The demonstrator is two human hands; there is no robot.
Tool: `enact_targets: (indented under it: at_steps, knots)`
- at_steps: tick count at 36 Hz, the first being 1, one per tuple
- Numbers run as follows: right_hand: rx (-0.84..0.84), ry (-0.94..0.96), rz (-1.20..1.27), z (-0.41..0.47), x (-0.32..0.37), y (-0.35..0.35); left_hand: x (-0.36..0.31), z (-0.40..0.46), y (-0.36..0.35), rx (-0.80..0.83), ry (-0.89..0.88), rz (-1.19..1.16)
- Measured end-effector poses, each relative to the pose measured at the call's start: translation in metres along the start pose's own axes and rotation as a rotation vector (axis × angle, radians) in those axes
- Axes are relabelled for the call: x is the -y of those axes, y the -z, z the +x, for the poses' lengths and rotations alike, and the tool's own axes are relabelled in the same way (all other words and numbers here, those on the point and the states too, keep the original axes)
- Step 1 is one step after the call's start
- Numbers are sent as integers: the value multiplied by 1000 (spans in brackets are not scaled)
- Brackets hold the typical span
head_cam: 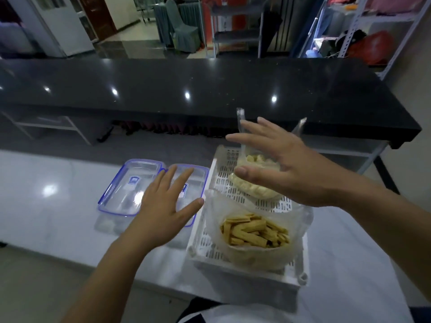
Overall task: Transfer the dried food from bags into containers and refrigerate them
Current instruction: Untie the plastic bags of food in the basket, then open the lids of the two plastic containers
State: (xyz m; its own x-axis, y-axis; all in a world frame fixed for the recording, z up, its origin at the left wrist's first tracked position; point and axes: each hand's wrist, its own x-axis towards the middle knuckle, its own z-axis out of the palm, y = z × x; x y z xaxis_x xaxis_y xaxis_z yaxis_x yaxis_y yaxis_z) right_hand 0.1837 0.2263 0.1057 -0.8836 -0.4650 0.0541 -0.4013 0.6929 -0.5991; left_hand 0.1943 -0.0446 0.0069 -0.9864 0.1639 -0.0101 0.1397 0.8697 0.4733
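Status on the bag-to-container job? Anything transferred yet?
Done: nothing transferred. Both containers, left and right, sit lidded and look empty; both bags, near and far, lie full in the white basket. In hand: nothing; left hand hovers over the right container, right hand over the far bag. Left: opening, pouring, refrigerating.

A shop or restaurant service area: a long black stone counter [210, 89], covered banquet chairs [184, 29] and metal storage shelving [382, 36] behind.

clear plastic containers [130, 185] with blue rims, a white perforated plastic basket [200, 231], thin translucent plastic bags [300, 220], glossy white table [46, 201], polished black counter [186, 89].
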Motion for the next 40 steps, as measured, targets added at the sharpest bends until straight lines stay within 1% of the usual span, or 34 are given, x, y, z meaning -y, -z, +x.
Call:
enact_targets:
  at_steps: [4,10,12,16,22,25,27,29,33,35,40]
  knots:
    - [107,53,-50,23,27,-9,30,-16,12,7,106,-8]
    - [283,75,11,58,65,-29,85,-19,34,-26,223,-3]
    - [329,97,-74,70,78,-38,104,-19,41,-32,249,-2]
    - [402,106,-215,95,100,-62,142,-18,52,-63,254,-77]
    - [508,31,-360,124,124,-99,212,-9,63,54,298,-168]
    - [547,-25,-404,139,132,-113,241,-2,64,99,282,-202]
    - [552,-75,-419,149,136,-124,255,6,63,129,260,-245]
    - [516,-124,-440,158,138,-143,268,16,61,145,244,-332]
    - [491,-218,-544,167,130,-201,288,37,54,171,241,-490]
    - [476,-285,-534,169,124,-233,297,46,49,169,242,-551]
    - [345,-437,-442,171,120,-301,311,67,41,220,378,-770]
